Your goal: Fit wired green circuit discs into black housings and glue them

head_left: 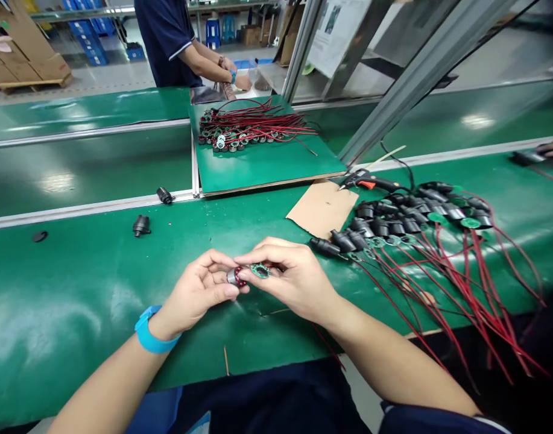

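Observation:
My left hand [206, 286], with a blue band on its wrist, grips a small silver-and-dark cylindrical part [232, 276] with a red-dotted end. Close against it, my right hand [294, 274] pinches a green ring-shaped circuit board [260, 270]. The fingertips of both hands meet around these pieces, just above the green bench mat [122, 313]. A red wire [329, 346] hangs below my right hand toward the bench edge. Whether the cylinder and the ring are joined is hidden by my fingers.
Right of my hands lies a pile of black cylindrical housings [396, 226] with red wires [475, 289]. Behind are a cardboard piece [324, 208], a glue gun [371, 181] and a raised board [267, 169] bearing wired parts. Two loose black housings [141, 225] lie left. A person [167, 42] stands opposite.

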A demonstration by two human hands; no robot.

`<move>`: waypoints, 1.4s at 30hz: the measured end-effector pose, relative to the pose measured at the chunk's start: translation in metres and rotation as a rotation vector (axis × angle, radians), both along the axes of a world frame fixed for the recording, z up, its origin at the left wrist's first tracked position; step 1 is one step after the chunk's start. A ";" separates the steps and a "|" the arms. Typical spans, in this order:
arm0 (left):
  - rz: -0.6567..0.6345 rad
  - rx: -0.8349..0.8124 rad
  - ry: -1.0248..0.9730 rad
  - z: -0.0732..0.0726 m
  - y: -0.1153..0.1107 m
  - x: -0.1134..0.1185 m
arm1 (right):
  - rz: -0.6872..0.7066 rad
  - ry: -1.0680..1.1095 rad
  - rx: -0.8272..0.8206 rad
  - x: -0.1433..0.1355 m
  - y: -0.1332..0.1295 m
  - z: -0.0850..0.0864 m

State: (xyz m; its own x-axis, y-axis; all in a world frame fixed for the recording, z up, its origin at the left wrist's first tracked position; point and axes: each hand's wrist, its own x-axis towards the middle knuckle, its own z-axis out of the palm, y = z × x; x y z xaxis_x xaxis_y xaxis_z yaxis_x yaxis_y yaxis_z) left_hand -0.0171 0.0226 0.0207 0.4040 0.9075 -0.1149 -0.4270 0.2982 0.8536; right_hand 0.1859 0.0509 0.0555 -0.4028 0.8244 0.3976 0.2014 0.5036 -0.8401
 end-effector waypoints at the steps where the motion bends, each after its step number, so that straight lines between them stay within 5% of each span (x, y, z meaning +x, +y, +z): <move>1: -0.003 -0.015 0.007 0.001 0.000 0.001 | -0.011 0.020 0.040 -0.001 -0.001 -0.005; 9: -0.019 -0.045 0.105 0.003 0.004 0.003 | -0.053 -0.151 0.543 -0.003 -0.006 -0.026; 15: 0.015 0.229 0.452 -0.002 -0.007 0.006 | -0.037 -0.180 0.415 -0.001 0.000 -0.028; 19: -0.108 0.390 0.693 0.010 0.000 -0.014 | -0.026 -0.195 0.326 0.004 0.002 -0.030; 23: -0.230 0.662 1.193 0.024 0.006 -0.043 | -0.071 -0.207 0.244 0.007 0.005 -0.032; 25: -0.349 0.732 1.394 0.023 0.007 -0.048 | -0.076 -0.189 0.218 0.008 0.007 -0.031; 28: -0.449 0.746 1.420 0.014 0.008 -0.041 | -0.098 -0.162 0.196 0.010 0.010 -0.027; 35: 0.033 0.637 1.063 -0.002 0.009 -0.024 | -0.131 -0.050 -0.028 0.012 0.011 -0.016; 42: 0.159 0.742 1.114 -0.008 0.005 -0.014 | -0.016 -0.039 -0.016 0.000 0.001 -0.023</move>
State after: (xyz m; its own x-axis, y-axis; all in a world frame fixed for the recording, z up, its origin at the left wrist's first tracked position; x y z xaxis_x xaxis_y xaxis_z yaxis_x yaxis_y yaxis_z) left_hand -0.0312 0.0272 0.0125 0.3036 0.9261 0.2238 0.6076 -0.3691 0.7033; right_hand 0.1858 0.0517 0.0323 -0.4046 0.8370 0.3685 0.2418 0.4865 -0.8396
